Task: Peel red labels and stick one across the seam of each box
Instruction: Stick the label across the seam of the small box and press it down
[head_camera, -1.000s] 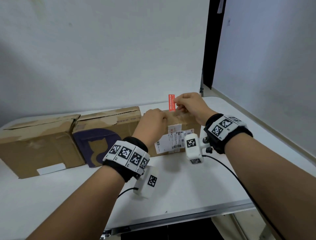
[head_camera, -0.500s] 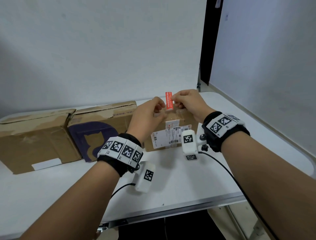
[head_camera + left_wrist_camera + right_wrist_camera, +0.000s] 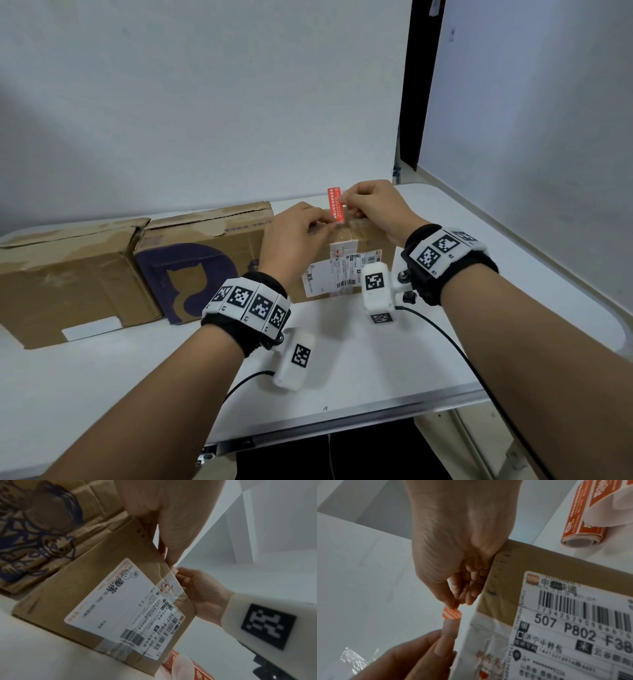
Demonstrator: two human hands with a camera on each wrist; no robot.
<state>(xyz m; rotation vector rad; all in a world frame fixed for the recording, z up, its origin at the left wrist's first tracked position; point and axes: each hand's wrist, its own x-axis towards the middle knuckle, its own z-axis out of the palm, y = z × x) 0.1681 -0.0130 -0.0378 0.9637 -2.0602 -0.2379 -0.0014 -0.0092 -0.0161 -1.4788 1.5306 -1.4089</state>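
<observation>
A narrow red label stands upright in the air just above the top of the small brown box, which carries a white shipping sticker. My right hand pinches the label's upper part; my left hand pinches its lower end. The right wrist view shows the label stretched between my right hand and my left fingers, beside the box edge. The top seam of the box is hidden behind my hands.
Two bigger cardboard boxes stand to the left, one with a purple cat print, one plain. A roll of red labels lies on the white table right of the small box. A crumpled clear film lies nearby.
My left hand has lifted off the small box's top and taken hold of the label's lower end. The right hand has kept the label upright at about the same spot.
</observation>
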